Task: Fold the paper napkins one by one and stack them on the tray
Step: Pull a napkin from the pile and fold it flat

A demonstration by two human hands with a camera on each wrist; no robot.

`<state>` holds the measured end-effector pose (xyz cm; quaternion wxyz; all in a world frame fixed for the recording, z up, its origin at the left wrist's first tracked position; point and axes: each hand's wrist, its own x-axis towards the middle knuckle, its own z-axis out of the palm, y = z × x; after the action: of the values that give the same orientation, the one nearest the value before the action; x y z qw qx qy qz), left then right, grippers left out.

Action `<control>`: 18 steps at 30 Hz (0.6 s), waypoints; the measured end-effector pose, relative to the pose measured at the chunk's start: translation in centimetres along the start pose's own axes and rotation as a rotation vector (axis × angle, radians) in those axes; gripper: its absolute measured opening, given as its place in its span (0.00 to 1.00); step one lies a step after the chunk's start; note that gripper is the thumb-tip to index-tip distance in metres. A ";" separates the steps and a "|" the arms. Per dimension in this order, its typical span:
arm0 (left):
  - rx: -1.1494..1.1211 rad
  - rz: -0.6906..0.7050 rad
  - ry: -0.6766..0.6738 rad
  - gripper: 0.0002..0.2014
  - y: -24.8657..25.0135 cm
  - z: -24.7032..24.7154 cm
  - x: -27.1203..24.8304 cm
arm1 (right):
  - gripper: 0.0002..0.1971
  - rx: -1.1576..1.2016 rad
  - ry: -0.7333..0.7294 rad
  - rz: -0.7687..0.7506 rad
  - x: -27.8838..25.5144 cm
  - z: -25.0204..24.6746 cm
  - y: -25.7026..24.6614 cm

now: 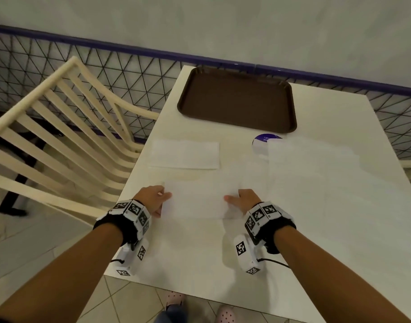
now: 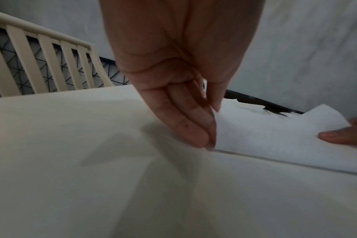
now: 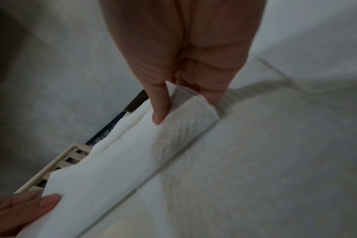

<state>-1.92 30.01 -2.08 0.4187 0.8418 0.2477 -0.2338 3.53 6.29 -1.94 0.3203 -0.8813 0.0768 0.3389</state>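
The napkin being folded (image 1: 195, 201) lies on the white table (image 1: 200, 257) between the two hands, its near edge a flat crease on the tabletop and its upper layer lifted off the surface at both ends; the left hand (image 1: 153, 199) holds the napkin's left end, thumb on top and fingers (image 2: 185, 122) closed together under and against the edge, a pinch the left wrist view shows clearly; the right hand (image 1: 245, 200) holds the right end the same way, thumb laid over the top layer and the other fingers (image 3: 212, 87) curled beneath it, so the paper bends up into its grip in the right wrist view; both hands are therefore closed on this one sheet, neither spread flat. Just beyond the left hand, a second napkin (image 1: 184, 154) rests flat on the table as a folded rectangle, apart from the held one; beyond and to the outside of the right hand a large unfolded sheet (image 1: 316, 183) lies spread over the table, its far corner covering part of a round blue sticker (image 1: 264, 139); farther out from both hands, past the folded rectangle and the sticker, sits the brown tray (image 1: 237, 99) near the table's far edge. Off to the left of the left hand stands a cream slatted chair (image 1: 60, 127); behind it and the table runs a black wire fence (image 1: 130, 66) with a blue top rail.
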 end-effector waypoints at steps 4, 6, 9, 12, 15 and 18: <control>0.031 -0.026 0.001 0.09 0.3 -0.1 0.3 | 0.18 0.030 -0.004 0.019 0.5 0.1 0.0; 0.020 -0.045 0.006 0.10 0.4 -0.1 0.5 | 0.15 0.039 0.001 0.038 0.7 0.1 0.0; 0.060 -0.057 0.001 0.12 0.5 -0.2 0.7 | 0.19 0.029 0.026 0.066 0.8 0.1 -0.1; 0.109 -0.052 0.006 0.14 0.8 -0.1 0.8 | 0.19 0.030 0.034 0.076 0.9 0.1 -0.2; 0.203 -0.050 0.012 0.13 1.1 0.0 0.5 | 0.14 0.042 0.033 0.063 0.9 0.2 -0.1; 0.273 -0.049 0.066 0.16 1.3 0.0 0.3 | 0.14 0.034 0.044 0.055 0.9 0.2 -0.2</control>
<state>-0.90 29.35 -1.50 0.2860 0.8918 0.2479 -0.2477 4.17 6.64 -2.56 0.3239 -0.8805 0.1137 0.3268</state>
